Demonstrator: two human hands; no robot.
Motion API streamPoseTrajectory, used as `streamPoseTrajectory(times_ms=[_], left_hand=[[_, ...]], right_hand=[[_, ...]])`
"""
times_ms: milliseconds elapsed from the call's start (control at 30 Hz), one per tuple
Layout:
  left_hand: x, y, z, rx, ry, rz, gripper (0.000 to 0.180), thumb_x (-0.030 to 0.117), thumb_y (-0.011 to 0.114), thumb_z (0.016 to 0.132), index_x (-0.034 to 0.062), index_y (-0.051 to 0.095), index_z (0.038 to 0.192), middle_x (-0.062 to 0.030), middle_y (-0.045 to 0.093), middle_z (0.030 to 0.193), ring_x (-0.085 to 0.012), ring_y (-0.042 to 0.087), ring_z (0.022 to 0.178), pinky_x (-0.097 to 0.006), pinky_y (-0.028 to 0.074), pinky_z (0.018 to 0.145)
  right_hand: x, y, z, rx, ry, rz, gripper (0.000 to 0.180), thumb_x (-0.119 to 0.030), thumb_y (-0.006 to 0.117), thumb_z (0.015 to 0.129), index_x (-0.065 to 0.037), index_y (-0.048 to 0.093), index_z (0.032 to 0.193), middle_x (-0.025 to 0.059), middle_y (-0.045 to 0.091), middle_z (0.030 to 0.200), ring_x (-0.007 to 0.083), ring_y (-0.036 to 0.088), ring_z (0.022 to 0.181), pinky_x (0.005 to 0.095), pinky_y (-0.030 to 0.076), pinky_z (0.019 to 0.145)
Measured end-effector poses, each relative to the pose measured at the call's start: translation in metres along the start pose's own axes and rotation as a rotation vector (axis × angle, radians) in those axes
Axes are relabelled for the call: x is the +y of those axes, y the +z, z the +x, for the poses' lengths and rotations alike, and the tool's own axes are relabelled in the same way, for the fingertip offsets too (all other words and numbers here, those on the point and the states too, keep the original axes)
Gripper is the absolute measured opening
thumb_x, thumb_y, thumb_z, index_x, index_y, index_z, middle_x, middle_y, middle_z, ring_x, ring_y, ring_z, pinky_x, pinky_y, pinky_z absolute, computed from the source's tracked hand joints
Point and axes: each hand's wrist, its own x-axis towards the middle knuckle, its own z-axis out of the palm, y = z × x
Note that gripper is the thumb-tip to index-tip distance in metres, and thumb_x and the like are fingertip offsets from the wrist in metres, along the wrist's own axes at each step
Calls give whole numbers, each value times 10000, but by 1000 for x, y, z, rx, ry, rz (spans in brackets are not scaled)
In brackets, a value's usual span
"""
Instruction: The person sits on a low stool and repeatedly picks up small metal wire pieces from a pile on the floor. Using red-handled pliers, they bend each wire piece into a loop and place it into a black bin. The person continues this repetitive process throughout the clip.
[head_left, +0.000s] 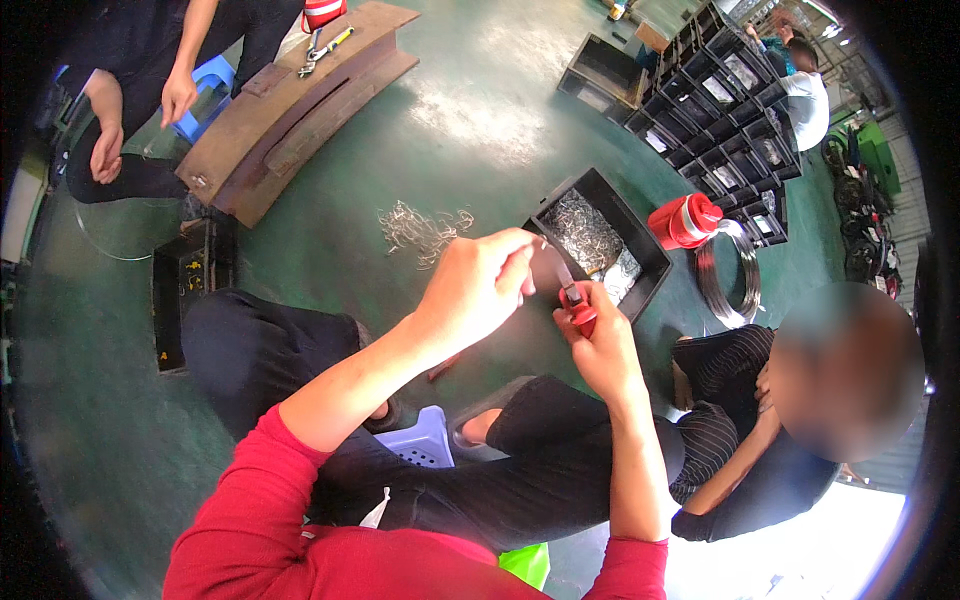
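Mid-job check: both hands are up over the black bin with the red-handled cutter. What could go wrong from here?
1. The left hand pinches the thin wire right beside the red-handled cutter in the right hand; its fingertips could get nipped.
2. Cut ends may miss the black bin and join the loose wire pieces on the green floor.
3. A seated person is close on the right; flying offcuts could reach them.

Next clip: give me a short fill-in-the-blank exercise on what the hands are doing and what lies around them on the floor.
1. The right hand grips pliers with ____ handles.
2. The left hand pinches a thin ____ that meets the pliers.
3. The black tray beyond the hands stands on a ____ floor.
4. Loose wire bits lie ____ the tray, on the floor.

Missing words: red; wire; green; outside
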Motion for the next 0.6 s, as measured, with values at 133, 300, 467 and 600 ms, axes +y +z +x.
streamPoseTrajectory(times_ms=[133, 300, 467, 600], left_hand=[[-9, -14, 12, -27, -178, -360, 271, 202, 491, 1007, 25, 630, 1157, -106, 710, 948, -170, 697, 853, -283, 550, 706], [-11, -11, 13, 3, -100, -603, 310, 197, 500, 1003, -7, 594, 1216, -148, 678, 1077, -232, 680, 962, -340, 561, 835], [-7, -1, 10, 20, -1, -552, 301, 183, 480, 1011, -10, 593, 1212, -146, 672, 1096, -247, 666, 1020, -349, 549, 876], [-7, 3, 9, 13, 55, -586, 292, 166, 456, 1018, -8, 591, 1210, -126, 673, 1104, -247, 658, 1044, -347, 543, 888]], right_hand=[[-7, -9, -2, -419, 379, 445, 272, -161, 643, 909, -28, 540, 1123, 76, 636, 913, 163, 610, 815, 304, 487, 712], [-19, -9, -7, -699, 423, 860, 446, -290, 639, 926, -14, 513, 1252, 113, 646, 1068, 219, 632, 1004, 369, 528, 840], [-26, -4, -3, -811, 412, 1034, 585, -378, 678, 881, 4, 481, 1278, 162, 612, 1159, 282, 622, 1057, 465, 521, 900], [-26, -8, -4, -828, 461, 1120, 552, -365, 678, 884, 5, 492, 1249, 160, 614, 1121, 285, 627, 1029, 474, 526, 885]])
